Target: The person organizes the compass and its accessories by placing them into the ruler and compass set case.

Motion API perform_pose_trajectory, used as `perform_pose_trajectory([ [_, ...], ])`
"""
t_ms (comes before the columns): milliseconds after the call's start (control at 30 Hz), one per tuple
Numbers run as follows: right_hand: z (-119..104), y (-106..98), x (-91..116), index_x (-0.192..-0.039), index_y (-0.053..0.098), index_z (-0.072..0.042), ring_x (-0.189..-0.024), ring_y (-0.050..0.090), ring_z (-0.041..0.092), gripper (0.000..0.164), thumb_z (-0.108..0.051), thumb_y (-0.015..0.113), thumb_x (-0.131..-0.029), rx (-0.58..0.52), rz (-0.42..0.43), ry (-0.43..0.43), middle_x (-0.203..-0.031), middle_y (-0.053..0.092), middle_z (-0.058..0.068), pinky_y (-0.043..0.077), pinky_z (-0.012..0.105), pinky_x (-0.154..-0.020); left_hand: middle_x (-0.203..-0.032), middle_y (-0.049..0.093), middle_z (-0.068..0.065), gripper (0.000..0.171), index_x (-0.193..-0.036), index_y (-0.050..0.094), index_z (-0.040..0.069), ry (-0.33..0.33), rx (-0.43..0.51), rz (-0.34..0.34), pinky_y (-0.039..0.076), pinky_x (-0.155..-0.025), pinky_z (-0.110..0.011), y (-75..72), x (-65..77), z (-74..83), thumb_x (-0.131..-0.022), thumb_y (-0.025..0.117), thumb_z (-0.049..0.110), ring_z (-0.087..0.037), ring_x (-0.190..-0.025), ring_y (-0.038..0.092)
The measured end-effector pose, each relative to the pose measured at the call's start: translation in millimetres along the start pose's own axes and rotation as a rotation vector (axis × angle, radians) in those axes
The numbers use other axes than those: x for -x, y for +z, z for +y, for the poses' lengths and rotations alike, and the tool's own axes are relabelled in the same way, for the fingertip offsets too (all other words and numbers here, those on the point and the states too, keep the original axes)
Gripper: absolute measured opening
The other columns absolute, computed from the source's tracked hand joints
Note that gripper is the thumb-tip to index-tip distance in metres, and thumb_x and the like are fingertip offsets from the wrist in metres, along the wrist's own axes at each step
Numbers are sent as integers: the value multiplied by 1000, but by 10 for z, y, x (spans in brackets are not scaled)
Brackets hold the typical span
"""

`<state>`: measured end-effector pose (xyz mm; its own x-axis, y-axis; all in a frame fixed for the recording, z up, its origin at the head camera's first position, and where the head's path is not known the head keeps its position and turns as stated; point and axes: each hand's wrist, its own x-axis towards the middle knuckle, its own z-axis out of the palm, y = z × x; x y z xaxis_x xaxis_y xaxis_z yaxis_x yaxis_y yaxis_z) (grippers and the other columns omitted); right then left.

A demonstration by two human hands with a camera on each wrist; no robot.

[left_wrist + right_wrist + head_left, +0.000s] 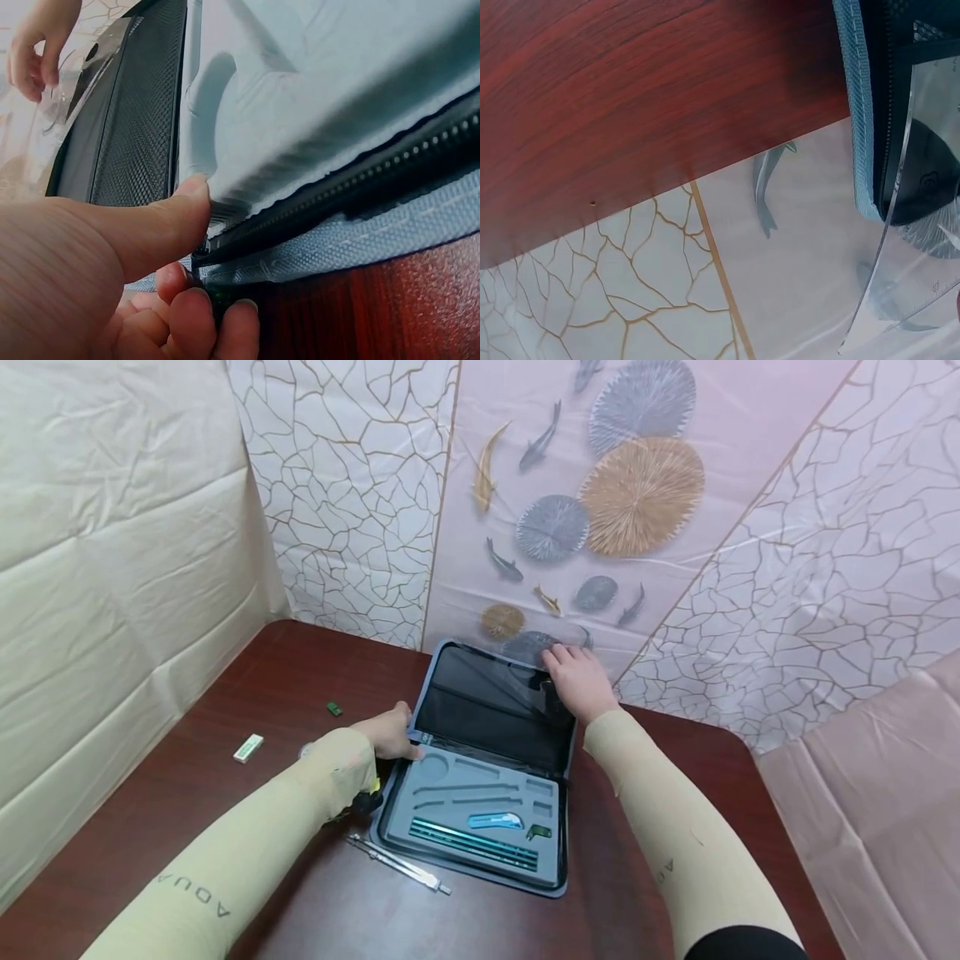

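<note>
The rim of a blue-grey fabric zip case [420, 214] is pinched near the hinge by the left hand [388, 732], the thumb laid over a pale grey moulded tray [512, 777] and the fingers curled beneath. The right hand [581, 681] is poised at the upper right corner of the raised black mesh lid [480, 718]; whether a thin clear plastic ruler [922, 240] is gripped by it cannot be told. The ruler is seen over the lid, its pointed corner projecting past the lid's edge. If the step in hand is, as seems likely, the seating of the ruler in the lid, it is best held flat by an edge, squared up and eased in unbent, with the case braced from the left. In the right wrist view, its long edge is angled from upper right to a tip at lower left. In the head view, the case is placed just below centre, its long axis apparently along the hinge, sloped gently down rightward; a silver metal compass [401, 864] is set just beside its lower left corner.
</note>
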<state>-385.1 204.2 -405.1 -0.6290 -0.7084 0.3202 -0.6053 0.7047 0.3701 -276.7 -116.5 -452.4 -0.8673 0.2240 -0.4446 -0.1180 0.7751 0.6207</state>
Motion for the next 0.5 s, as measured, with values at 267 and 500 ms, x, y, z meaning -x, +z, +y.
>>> perform_pose_trajectory([
  [267,-101,74,-41,-114,61,-2,-99,56,33,21,-4,52,-95,88,-12,-99,-108,58,14,39,45,-91,-141,41,-23,74,-141,24,-3,-8,0,-1,42,-95,-42,3,15,2,-90,71,26,-28,-122,48],
  [500,-202,104,-40,-109,62,-2,-93,59,30,21,-5,46,-94,102,19,-180,-99,58,14,37,43,-90,-139,43,-22,75,-140,25,-2,-11,-23,5,42,-96,-40,-15,15,11,-90,71,29,-26,-120,49],
])
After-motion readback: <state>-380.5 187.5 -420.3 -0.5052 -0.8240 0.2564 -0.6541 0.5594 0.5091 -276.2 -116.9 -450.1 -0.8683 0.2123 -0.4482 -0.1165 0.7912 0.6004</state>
